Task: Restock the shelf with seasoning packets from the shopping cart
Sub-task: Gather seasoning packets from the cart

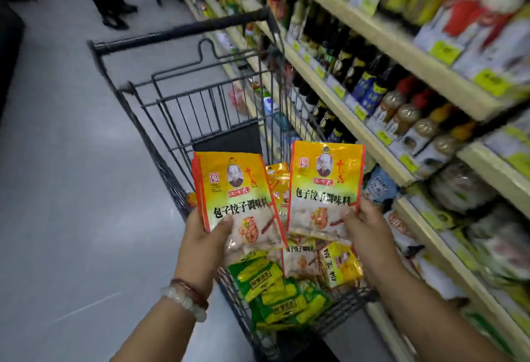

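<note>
The left grip (210, 232) grasps a stack of orange packets (235, 195) by the lower edge, thumb on the front. The right grip (362, 225) pinches another orange packet (324, 186) upright, just beside the first stack. Both are held above the cart (177, 95), where more orange, yellow and green packets (275, 290) lie below the grips. The shelf (372, 138) runs right of the right grip.
</note>
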